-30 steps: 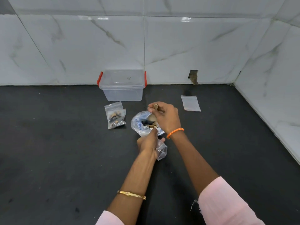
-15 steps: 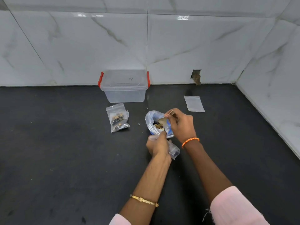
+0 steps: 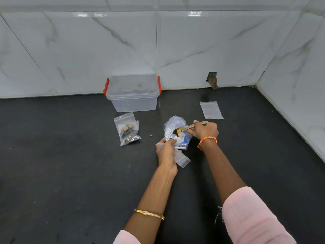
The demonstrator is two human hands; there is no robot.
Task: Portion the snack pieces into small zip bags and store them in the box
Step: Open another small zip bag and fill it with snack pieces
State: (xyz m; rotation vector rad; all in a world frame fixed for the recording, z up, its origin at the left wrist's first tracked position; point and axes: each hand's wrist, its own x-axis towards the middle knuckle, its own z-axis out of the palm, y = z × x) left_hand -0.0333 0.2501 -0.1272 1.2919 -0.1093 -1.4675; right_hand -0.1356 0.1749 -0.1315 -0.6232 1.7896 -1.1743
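Left hand (image 3: 166,149): curled round mouth of small clear zip bag (image 3: 181,158), bag trailing down and right from fist, appears empty. Right hand (image 3: 204,131): pinching handle of wooden spoon (image 3: 190,127), bowl end dipped into open snack packet (image 3: 176,132), a few brown pieces (image 3: 178,132) visible at spoon tip.

Left to right across bench (image 3: 61,164):
- Clear box (image 3: 132,95) with red clips, at back against tiled wall, lid seemingly on. Well beyond both hands.
- Filled zip bags (image 3: 127,129), lying flat in front of box, left of packet, apart from it. Exact count hard to tell; at least two overlapping.
- Stray crumb (image 3: 150,135) between filled bags and packet.
- Snack packet, central, mouth facing up and toward right hand.
- Spare empty bag (image 3: 211,110), flat, back right, just beyond right hand.

Key relation: open bag mouth sits just below and left of spoon tip, nearly touching packet's near edge. Spoon axis runs right to left, slightly downward, pointing toward left hand. Short transfer judged likely: lift out, carry toward near-left, tip into bag.

Room: wide bare bench left and near. Right wall and corner well clear of right elbow. Spill risk judged at gap between packet rim and bag mouth.
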